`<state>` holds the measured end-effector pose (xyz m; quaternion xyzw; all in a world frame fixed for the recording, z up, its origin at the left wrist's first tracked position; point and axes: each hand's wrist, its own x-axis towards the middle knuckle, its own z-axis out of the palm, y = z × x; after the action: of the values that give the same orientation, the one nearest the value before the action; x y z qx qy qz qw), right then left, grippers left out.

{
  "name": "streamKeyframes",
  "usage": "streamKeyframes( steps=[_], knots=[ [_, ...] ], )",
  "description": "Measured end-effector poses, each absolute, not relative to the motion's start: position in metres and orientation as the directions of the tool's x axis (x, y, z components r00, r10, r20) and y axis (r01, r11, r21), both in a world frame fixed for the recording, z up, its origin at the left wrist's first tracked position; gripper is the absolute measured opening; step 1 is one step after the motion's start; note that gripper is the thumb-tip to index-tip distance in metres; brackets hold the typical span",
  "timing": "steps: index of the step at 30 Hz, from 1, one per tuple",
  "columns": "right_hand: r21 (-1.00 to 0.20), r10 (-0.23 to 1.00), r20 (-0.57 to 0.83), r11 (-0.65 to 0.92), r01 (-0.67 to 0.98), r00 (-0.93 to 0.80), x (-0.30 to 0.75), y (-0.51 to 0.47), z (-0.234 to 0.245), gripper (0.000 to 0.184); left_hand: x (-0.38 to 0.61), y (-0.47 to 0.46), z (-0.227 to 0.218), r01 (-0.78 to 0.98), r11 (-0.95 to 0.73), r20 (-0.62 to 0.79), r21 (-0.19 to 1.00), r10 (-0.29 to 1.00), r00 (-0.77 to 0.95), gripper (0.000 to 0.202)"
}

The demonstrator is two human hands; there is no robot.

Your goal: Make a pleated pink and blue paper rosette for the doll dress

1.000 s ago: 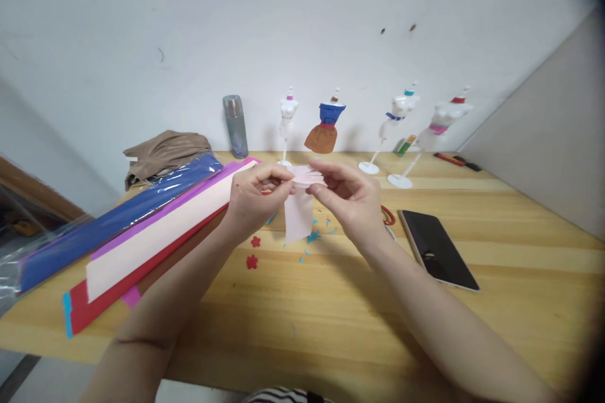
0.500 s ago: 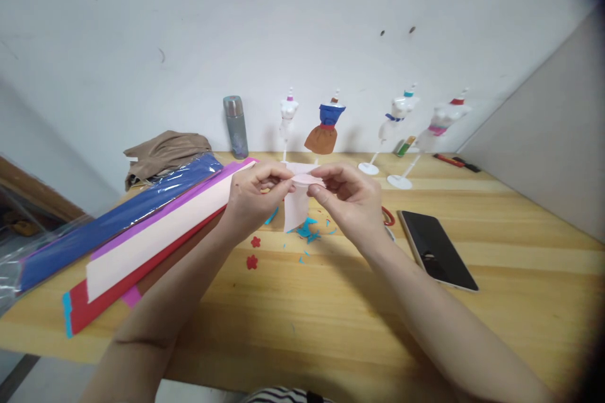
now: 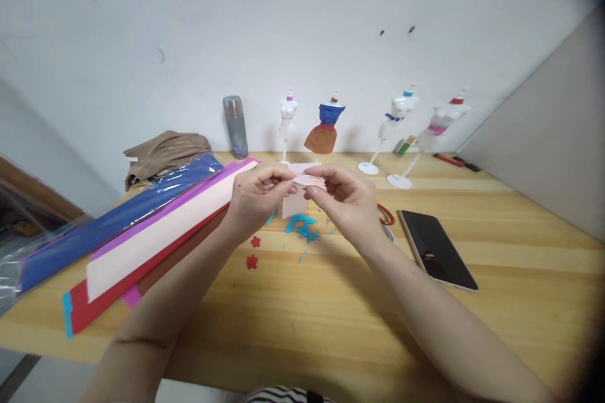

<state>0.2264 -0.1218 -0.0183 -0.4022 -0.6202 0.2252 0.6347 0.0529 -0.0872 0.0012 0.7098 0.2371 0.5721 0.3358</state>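
A strip of pale pink crepe paper (image 3: 295, 205) is held above the table, its upper part gathered in small folds and its tail hanging down. My left hand (image 3: 259, 195) pinches the folds from the left between thumb and fingertips. From the right, my right hand (image 3: 345, 196) pinches the same folded stack, whose layered edges show between thumb and fingers. Below the paper lie bright blue scraps (image 3: 303, 228). Two small red flower cut-outs (image 3: 252, 262) rest nearer to me. Red-handled scissors (image 3: 386, 215) are partly hidden behind my right hand.
Folded crepe paper sheets (image 3: 161, 236) in several colours lie at left, beside a brown cloth (image 3: 165, 150). A flask (image 3: 235, 127) and several small mannequins stand along the wall, one in a blue and brown dress (image 3: 326, 129). A dark-screened phone (image 3: 438, 249) lies at right.
The hanging tail of pink paper has become shorter, uncovering more of the blue scraps. My right hand has shifted slightly left; more folded layers show between my hands.
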Motion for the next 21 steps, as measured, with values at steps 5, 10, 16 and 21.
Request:
streamKeyframes(
  steps=[5, 10, 16, 21],
  knots=[
    [-0.799, 0.798, 0.591, 0.559, 0.22, 0.118, 0.227, -0.123, -0.018, 0.014, 0.051, -0.088, 0.004, -0.038, -0.652, 0.637, 0.757, 0.725, 0.261, 0.003],
    [-0.804, 0.8, 0.585, 0.551, 0.225, 0.131, 0.227, -0.123, -0.019, 0.012, 0.051, -0.086, 0.002, -0.064, -0.623, 0.614, 0.78, 0.739, 0.276, 0.004],
    [-0.825, 0.81, 0.56, 0.524, 0.211, 0.173, 0.224, -0.126, -0.012, 0.011, 0.053, -0.085, 0.0, -0.07, -0.59, 0.586, 0.804, 0.768, 0.261, 0.002],
    [-0.825, 0.802, 0.563, 0.531, 0.195, 0.2, 0.223, -0.127, -0.009, 0.013, 0.054, -0.086, 0.003, -0.105, -0.575, 0.581, 0.811, 0.775, 0.248, 0.003]
  ],
)
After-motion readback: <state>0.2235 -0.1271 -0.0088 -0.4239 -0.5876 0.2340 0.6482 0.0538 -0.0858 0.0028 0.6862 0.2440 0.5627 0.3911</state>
